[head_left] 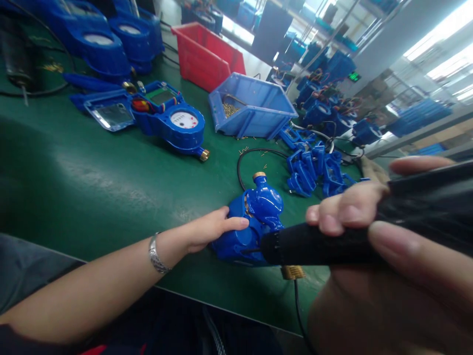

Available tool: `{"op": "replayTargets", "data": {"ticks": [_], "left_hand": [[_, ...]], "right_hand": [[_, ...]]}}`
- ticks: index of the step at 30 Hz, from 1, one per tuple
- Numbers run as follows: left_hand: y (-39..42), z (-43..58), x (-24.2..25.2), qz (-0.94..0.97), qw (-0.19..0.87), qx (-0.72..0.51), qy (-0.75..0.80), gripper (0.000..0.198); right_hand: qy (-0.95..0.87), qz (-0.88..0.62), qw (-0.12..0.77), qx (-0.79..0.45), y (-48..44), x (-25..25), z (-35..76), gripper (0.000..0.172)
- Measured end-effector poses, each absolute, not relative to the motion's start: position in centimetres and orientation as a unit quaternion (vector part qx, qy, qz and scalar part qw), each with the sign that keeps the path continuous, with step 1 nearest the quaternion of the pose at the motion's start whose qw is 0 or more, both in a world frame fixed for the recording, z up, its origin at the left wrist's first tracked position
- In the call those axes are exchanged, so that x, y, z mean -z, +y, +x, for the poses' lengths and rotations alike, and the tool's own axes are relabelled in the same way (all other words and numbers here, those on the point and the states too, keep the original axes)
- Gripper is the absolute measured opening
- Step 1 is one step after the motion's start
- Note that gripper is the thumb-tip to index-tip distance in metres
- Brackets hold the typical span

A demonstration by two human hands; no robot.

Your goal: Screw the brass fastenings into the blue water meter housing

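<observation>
Blue meter body (254, 222) under left hand (207, 229), black screwdriver (318, 244) in right hand's (388, 256) grip.

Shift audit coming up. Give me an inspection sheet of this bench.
Surface: green mat, scattered small brass bits near the blue bin.
Job's things: blue meter body; black power tool tipped against it.
Clutter: open meter, red bin, loose blue parts.
Hands: left hand steadies the meter body; right hand grips the tool.
Cables: black cable looped on the mat.
Surroundings: more blue meters, shelving behind.
</observation>
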State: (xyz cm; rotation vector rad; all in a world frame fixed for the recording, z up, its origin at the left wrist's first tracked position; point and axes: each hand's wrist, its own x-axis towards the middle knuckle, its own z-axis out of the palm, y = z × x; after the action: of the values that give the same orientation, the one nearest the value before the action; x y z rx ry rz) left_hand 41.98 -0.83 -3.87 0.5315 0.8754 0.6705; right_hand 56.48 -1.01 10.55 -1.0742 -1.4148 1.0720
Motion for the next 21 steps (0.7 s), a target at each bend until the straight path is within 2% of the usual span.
{"op": "replayTargets", "data": {"ticks": [4, 12, 21], "left_hand": [[-1.0, 42.1, 3.8, 0.251, 0.811, -0.334, 0.41, 0.069], [-1.2, 43.1, 3.8, 0.22, 0.796, -0.376, 0.42, 0.044], [-1.3, 43.1, 4.1, 0.198, 0.795, -0.386, 0.423, 0.044]], "right_hand": [[-0.542, -0.362, 0.55, -0.522, -0.7, -8.2, 55.2, 0.033], [-0.524, -0.376, 0.556, -0.525, -1.3, -7.1, 54.3, 0.028], [-0.524, -0.392, 0.547, -0.522, -1.0, -6.6, 54.4, 0.025]]}}
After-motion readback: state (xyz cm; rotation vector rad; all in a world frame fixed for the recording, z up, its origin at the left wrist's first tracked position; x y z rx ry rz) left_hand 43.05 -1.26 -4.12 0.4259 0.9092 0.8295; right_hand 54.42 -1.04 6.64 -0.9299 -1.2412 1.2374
